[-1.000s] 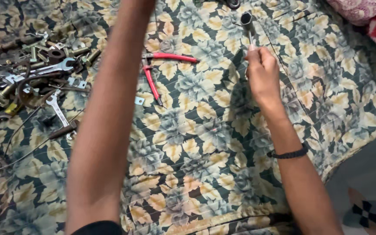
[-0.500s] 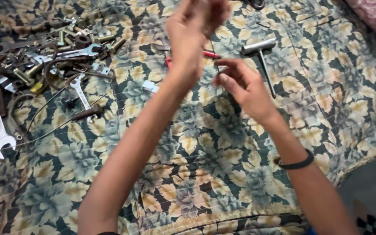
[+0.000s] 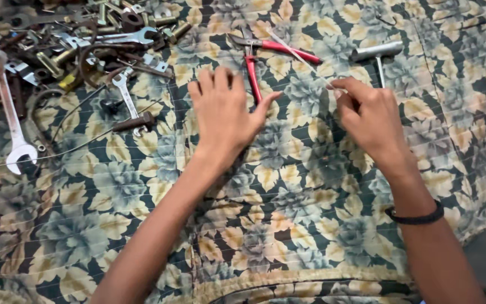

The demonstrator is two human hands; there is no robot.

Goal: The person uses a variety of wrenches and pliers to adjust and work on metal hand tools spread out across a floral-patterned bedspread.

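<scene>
Both hands have come down from the air since half a second ago. Now the right hand (image 3: 369, 118) pinches one end of a thin silvery rod (image 3: 299, 56) between thumb and fingertips; the rod slants up-left across the red-handled pliers (image 3: 260, 53). The left hand (image 3: 223, 115) hovers flat with fingers spread, just beside the pliers' handle. A grey T-handle wrench (image 3: 377, 53) lies beyond the right hand. Spanners (image 3: 12, 121) and bolts are piled at the far left of the floral cloth (image 3: 288, 225).
</scene>
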